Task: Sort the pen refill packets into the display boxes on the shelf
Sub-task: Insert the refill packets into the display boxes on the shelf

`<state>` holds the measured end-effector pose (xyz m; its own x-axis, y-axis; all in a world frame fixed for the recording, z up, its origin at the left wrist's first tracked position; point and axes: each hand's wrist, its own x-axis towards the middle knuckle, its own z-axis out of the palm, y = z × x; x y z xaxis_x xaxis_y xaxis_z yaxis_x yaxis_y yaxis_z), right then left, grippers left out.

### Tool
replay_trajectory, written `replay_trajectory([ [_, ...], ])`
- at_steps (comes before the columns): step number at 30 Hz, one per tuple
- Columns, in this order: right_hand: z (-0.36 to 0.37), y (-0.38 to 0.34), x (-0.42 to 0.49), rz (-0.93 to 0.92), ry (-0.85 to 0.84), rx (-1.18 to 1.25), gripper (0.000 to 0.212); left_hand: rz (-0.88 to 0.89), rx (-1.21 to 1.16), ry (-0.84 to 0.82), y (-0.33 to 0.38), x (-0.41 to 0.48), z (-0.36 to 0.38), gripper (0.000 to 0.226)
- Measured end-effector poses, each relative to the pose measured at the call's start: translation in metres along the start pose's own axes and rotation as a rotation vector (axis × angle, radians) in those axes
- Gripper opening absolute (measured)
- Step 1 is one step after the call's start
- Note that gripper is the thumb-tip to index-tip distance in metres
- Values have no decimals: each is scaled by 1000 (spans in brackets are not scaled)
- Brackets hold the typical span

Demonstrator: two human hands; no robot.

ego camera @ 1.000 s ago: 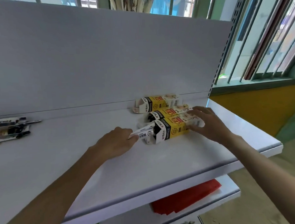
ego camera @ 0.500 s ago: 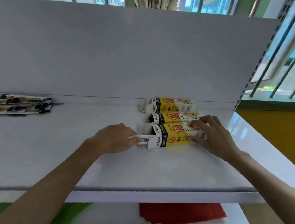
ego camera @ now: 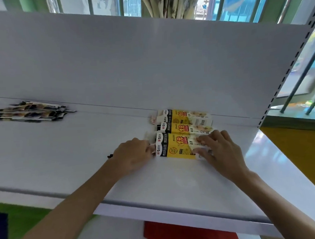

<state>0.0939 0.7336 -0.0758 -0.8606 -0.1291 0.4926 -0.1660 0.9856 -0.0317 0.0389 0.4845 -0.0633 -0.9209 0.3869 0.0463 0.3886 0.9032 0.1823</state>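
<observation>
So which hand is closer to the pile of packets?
Left. The left hand is right of the pile, by the front box; the right hand is farther right, on that box's other end.

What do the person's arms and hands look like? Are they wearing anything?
Both arms are bare: no sleeves show on the left forearm or the right forearm. The left hand and right hand have no gloves, rings or watch that I can see. A tiny black bit shows by the left wrist; I cannot tell what.
</observation>
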Motion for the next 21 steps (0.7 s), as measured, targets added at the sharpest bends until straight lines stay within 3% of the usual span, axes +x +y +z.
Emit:
replay_trajectory([
  [5,-5,5,4,-38,-26,-37,45,15,6,-77,-17,1,-16,37],
  [9,-1,8,13,-11,-47,-9,40,-133,-123,-65,-55,-11,-17,39],
  [15,-15,-3,41,-19,-326,-18,64,-126,-414,-43,-59,-16,-24,57],
  [19,-21,-9,51,-23,-408,-64,51,-13,-526,8,-34,-2,-36,23],
  [21,-22,-11,51,-23,-426,-65,48,34,-582,-45,-22,1,-35,12],
])
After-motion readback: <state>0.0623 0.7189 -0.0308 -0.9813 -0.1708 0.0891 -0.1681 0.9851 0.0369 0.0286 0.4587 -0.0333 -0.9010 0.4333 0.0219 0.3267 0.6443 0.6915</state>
